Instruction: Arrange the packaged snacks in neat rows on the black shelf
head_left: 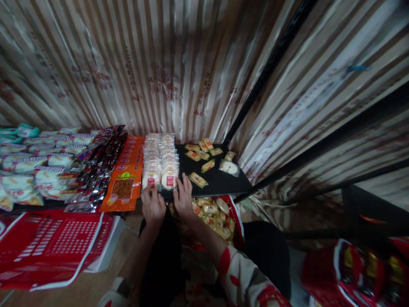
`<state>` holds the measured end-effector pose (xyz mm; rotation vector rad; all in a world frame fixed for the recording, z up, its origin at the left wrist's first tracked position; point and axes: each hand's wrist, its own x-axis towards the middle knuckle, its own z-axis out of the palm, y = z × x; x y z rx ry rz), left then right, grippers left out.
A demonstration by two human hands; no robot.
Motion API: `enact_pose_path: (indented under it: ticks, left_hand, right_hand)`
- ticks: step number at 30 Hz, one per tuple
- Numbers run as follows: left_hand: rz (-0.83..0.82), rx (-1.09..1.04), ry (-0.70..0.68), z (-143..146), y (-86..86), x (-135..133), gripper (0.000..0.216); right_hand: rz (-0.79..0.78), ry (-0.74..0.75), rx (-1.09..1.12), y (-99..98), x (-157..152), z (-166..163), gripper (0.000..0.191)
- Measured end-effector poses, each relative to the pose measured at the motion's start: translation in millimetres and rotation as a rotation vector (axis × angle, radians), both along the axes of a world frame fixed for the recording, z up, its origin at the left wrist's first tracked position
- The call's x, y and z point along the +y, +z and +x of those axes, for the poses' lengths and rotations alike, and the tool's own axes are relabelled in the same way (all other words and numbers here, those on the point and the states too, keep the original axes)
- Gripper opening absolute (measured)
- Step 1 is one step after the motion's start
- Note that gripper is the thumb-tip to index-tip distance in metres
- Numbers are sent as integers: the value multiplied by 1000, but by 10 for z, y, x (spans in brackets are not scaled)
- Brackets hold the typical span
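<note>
My left hand rests at the front edge of a black shelf, fingers curled against the near end of two rows of round white snack packs. My right hand lies beside it with fingers stretched flat on the shelf, touching the front pack of the right row. A small yellow wrapped snack lies just right of my right fingers. Several more yellow snacks are scattered further back, and a clear pack lies at the right.
Orange packs, dark red packs and white-and-red packs fill the shelf to the left. A red bag of yellow snacks sits below the shelf. Red flattened cartons lie at lower left. Striped curtain hangs behind.
</note>
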<state>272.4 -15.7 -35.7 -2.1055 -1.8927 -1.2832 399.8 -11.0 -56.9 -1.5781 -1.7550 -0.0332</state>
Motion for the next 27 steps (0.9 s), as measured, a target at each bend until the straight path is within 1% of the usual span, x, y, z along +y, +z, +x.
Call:
enact_pose_path:
  ticks: [3,4,6,7,9,12,14,16,18,20,23,25,27]
  left_hand:
    - [-19,7,-227,140,-136,-269,30]
    - [-51,25,-312,199,-192,-364,30]
    - [-151,58,-447,325,-310,-538,30]
    - [-208,73,-496,388,-366,-611,29]
    - [-346,115,-581,498,-458,-716,30]
    - [-529,177,-695,594,-517,-783,33]
    - [-595,190,-725,608,-507,-791,33]
    - [-629,189,-715,599,-479,-794,31]
    - [-648,192,-702,587,-453,-802,28]
    - [-656,203,-695,586,-441,-816,26]
    - [-643,216,-704,600,-438,-830,27]
    - [-630,214,-714,607,-434,-832,27]
    - [-622,208,-709,606,-430,-831,24]
  right_hand:
    - [41,-12,122,-139,-353,243,35]
    - [29,-4,124,-189,-486,371,31]
    - [-15,-36,99,-280,-729,681,27]
    - [-41,-73,76,-320,-827,849,26]
    - [-85,-197,30,-389,-964,1169,26]
    - [-176,-324,-74,-475,-1033,1514,27]
    - [-245,-398,-128,-523,-1020,1634,28]
    - [-315,-480,-152,-559,-990,1692,34]
    - [-384,-530,-165,-580,-962,1724,42]
    - [-444,-521,-178,-581,-946,1756,39]
    - [-513,-457,-186,-529,-946,1810,33]
    - [-555,-430,-173,-446,-957,1839,34]
    - [-584,-434,-155,-325,-979,1855,34]
